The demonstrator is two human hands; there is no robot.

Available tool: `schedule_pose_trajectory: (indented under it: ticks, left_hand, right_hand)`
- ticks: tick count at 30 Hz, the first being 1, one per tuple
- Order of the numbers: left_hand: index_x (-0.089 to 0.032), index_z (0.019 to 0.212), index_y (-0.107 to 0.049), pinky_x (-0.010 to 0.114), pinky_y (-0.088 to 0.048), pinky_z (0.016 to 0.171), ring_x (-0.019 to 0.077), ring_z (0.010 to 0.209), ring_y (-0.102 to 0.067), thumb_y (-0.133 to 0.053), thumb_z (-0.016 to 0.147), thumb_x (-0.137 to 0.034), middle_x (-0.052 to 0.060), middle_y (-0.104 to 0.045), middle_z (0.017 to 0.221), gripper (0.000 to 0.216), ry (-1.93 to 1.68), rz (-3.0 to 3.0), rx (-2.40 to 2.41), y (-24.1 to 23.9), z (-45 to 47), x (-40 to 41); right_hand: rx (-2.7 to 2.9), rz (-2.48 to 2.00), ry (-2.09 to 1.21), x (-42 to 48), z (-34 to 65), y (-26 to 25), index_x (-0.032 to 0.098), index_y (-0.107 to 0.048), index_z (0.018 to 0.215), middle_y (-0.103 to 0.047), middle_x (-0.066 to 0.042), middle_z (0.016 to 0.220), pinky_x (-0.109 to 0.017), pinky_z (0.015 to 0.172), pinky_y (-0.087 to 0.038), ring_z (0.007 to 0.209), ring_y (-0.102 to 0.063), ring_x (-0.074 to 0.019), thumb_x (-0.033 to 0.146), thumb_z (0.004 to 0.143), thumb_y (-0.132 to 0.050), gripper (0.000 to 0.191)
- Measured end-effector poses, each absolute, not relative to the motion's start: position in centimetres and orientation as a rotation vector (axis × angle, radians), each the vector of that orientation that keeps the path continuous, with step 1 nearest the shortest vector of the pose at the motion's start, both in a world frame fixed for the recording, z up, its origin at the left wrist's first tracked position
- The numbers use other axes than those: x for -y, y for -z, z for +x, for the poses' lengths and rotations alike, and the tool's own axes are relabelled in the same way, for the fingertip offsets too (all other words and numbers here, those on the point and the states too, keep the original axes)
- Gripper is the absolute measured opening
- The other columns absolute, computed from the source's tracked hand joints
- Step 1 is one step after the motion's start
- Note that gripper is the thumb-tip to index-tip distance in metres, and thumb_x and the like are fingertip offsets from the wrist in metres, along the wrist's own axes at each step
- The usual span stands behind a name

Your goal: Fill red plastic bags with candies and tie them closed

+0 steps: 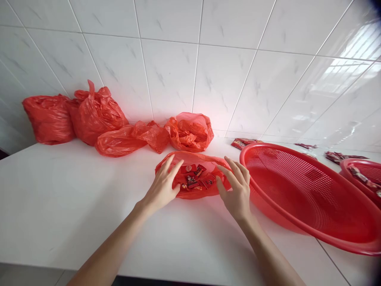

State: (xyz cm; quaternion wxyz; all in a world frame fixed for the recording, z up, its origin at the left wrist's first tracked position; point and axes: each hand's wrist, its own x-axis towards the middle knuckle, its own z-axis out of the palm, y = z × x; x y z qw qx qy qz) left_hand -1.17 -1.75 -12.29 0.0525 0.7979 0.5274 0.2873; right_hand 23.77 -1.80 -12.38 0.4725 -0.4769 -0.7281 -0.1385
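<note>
A red plastic bag (195,194) lies wide-mouthed on the white table in front of me. Inside it are several small dark-red packets (192,180) with printed marks. At the bag's left side is my left hand (163,184), fingers apart and holding nothing, the fingertips over or against the rim. My right hand (236,190) is at the opposite side with its fingers spread and curved, also empty. Whether the fingertips touch the plastic, I cannot tell.
A large red mesh basket (285,222) stands tilted just right of my right hand. Filled red bags (98,115) and crumpled bags (190,133) line the tiled wall. Red packets (244,143) lie behind the basket; a second basket (364,169) is at far right.
</note>
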Motion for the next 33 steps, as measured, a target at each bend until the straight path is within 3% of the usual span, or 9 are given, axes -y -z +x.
schedule_pose_trajectory:
  ticks: [3, 5, 11, 15, 19, 23, 26, 30, 33]
  left_hand:
    - [-0.020, 0.144, -0.047, 0.053, -0.035, 0.117, 0.0322, 0.150, -0.023, -0.055, 0.086, -0.012, 0.014, -0.021, 0.163, 0.059, -0.937, 2.475, -1.583, 12.3, -1.3, 1.6]
    - [-0.019, 0.132, -0.059, 0.053, -0.039, 0.115, 0.0317, 0.146, -0.031, -0.055, 0.087, -0.013, 0.014, -0.034, 0.157, 0.045, -1.036, 2.519, -1.578, 12.1, -1.4, 1.3]
    - [-0.018, 0.108, -0.072, 0.049, -0.046, 0.109, 0.0285, 0.133, -0.046, -0.054, 0.088, -0.008, 0.012, -0.058, 0.136, 0.029, -1.426, 2.596, -1.531, 11.2, -2.0, 0.9]
    - [-0.023, 0.104, -0.073, 0.045, -0.047, 0.109, 0.0250, 0.131, -0.049, -0.050, 0.088, -0.006, 0.008, -0.061, 0.132, 0.032, -1.483, 2.567, -1.518, 10.3, -2.6, 1.2]
    - [-0.026, 0.104, -0.073, 0.047, -0.043, 0.112, 0.0267, 0.135, -0.047, -0.053, 0.087, -0.010, 0.006, -0.059, 0.136, 0.031, -1.517, 2.489, -1.625, 9.8, -3.4, 1.2]
    - [-0.025, 0.117, -0.069, 0.049, -0.037, 0.115, 0.0320, 0.139, -0.042, -0.058, 0.082, -0.015, 0.009, -0.048, 0.146, 0.038, -1.421, 2.342, -1.861, 10.0, -4.6, 0.8]
    - [-0.022, 0.122, -0.067, 0.049, -0.046, 0.105, 0.0346, 0.124, -0.056, -0.059, 0.077, -0.019, 0.013, -0.051, 0.143, 0.046, -1.095, 2.173, -1.967, 10.3, -5.8, 0.6]
    - [-0.023, 0.127, -0.066, 0.038, -0.057, 0.076, 0.0235, 0.078, -0.071, -0.055, 0.078, -0.022, 0.009, -0.072, 0.113, 0.050, -0.824, 1.885, -1.783, 9.8, -7.2, 0.9]
    - [-0.022, 0.115, -0.074, 0.031, -0.058, 0.066, 0.0219, 0.076, -0.071, -0.060, 0.074, -0.022, 0.008, -0.076, 0.104, 0.043, -0.907, 1.605, -1.510, 8.4, -7.6, 1.5]
  right_hand:
    - [1.868, -1.363, 0.289, 1.5, 24.1, 13.1, 0.022, -0.063, 0.122, -0.043, -0.012, 0.153, -0.060, 0.107, -0.041, 0.135, -0.043, -0.0373, 0.016, 0.085, -0.060, 0.038]
    - [1.883, -1.469, 0.162, 1.3, 24.2, 13.5, 0.021, -0.058, 0.129, -0.040, -0.016, 0.153, -0.058, 0.101, -0.047, 0.131, -0.047, -0.0381, 0.017, 0.084, -0.059, 0.045]
    - [1.722, -1.374, -0.073, 1.4, 24.0, 12.3, 0.022, -0.053, 0.130, -0.061, -0.011, 0.119, -0.038, 0.081, -0.056, 0.099, -0.064, -0.0243, 0.020, 0.084, -0.056, 0.046]
    - [1.636, -1.259, -0.256, 1.9, 24.0, 11.5, 0.023, -0.057, 0.124, -0.067, -0.004, 0.093, -0.031, 0.070, -0.054, 0.079, -0.064, -0.0190, 0.024, 0.085, -0.061, 0.040]
    - [1.617, -1.125, -0.417, 2.3, 24.1, 11.2, 0.022, -0.064, 0.113, -0.071, -0.005, 0.101, -0.031, 0.075, -0.055, 0.084, -0.067, -0.0188, 0.025, 0.090, -0.059, 0.023]
    - [1.628, -1.076, -0.301, 2.7, 24.1, 10.7, 0.023, -0.066, 0.111, -0.071, -0.005, 0.095, -0.031, 0.071, -0.054, 0.078, -0.066, -0.0177, 0.024, 0.095, -0.054, 0.020]
    - [1.616, -1.047, -0.098, 2.7, 24.0, 10.6, 0.023, -0.066, 0.112, -0.069, -0.005, 0.091, -0.031, 0.073, -0.053, 0.079, -0.065, -0.0176, 0.020, 0.096, -0.053, 0.021]
    - [1.601, -1.025, 0.093, 2.5, 24.2, 10.5, 0.023, -0.070, 0.106, -0.067, -0.008, 0.106, -0.032, 0.079, -0.052, 0.093, -0.065, -0.0203, 0.017, 0.094, -0.054, 0.020]
    - [1.516, -1.074, -0.125, 2.5, 24.5, 9.9, 0.023, -0.073, 0.101, -0.069, -0.006, 0.094, -0.031, 0.072, -0.052, 0.083, -0.065, -0.0192, 0.025, 0.093, -0.059, 0.016]
